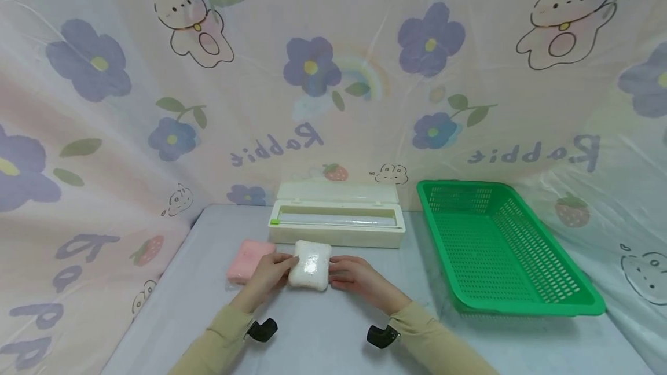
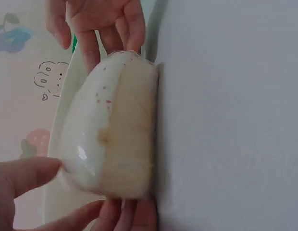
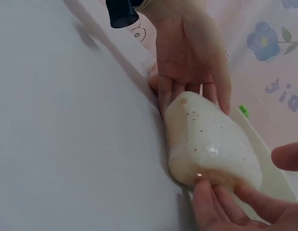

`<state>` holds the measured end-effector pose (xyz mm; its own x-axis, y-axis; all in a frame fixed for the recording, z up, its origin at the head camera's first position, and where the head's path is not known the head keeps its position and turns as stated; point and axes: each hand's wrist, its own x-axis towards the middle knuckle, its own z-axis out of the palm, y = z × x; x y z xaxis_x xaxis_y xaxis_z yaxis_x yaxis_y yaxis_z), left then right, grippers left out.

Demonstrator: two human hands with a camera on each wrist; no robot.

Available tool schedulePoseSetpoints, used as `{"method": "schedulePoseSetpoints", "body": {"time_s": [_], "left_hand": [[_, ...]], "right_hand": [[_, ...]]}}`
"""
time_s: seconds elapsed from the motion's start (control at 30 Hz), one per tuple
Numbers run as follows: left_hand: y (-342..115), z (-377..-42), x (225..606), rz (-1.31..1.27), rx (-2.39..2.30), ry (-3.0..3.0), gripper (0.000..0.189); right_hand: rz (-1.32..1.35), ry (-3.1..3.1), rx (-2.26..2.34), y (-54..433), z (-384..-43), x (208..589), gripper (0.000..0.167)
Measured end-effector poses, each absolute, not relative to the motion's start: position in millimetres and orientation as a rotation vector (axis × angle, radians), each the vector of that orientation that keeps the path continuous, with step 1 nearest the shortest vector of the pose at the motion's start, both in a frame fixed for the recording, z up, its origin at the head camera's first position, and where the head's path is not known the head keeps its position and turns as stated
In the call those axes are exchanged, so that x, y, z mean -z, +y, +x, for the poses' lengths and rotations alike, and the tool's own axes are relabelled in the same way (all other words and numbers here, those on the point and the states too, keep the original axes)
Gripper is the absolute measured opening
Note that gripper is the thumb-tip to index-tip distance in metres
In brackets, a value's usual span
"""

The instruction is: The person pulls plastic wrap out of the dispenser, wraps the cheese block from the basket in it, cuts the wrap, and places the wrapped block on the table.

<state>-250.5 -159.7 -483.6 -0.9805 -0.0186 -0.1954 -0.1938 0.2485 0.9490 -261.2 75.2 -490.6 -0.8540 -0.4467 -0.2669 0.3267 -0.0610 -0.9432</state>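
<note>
A white pillow-shaped block [image 1: 310, 265] in glossy clear film lies on the table between both hands; its sides are brownish and dotted with dark specks. My left hand [image 1: 269, 275] holds its left side, thumb at the upper edge and fingers against the side wall. On the opposite side, the fingers of my right hand [image 1: 365, 283] touch the block, while the right thumb [image 3: 288, 156] stands off it. Left of the left hand lies a similar pink block [image 1: 251, 260] in clear plastic, partly covered by that hand.
Behind the blocks stands a cream cling film dispenser [image 1: 336, 235], its lid [image 1: 337, 192] raised, with a green slider [image 1: 274, 221] at its left end. A green perforated basket [image 1: 513, 308] occupies the right side. A printed curtain [image 1: 365, 114] hangs behind the white table [image 1: 323, 340].
</note>
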Motion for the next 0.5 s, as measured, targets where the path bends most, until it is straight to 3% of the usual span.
{"method": "schedulePoseSetpoints", "body": {"time_s": [0.27,0.5], "left_hand": [[-157.0,-245.5,475.5,-0.11,-1.572,2.706,0.021],[-161.8,-243.7,474.7,-0.114,-1.615,2.662,0.023]], "right_hand": [[-0.143,1.692,1.972,73.9,-263.5,489.3,0.043],[-0.158,1.7,1.953,74.9,-262.0,489.5,0.042]]}}
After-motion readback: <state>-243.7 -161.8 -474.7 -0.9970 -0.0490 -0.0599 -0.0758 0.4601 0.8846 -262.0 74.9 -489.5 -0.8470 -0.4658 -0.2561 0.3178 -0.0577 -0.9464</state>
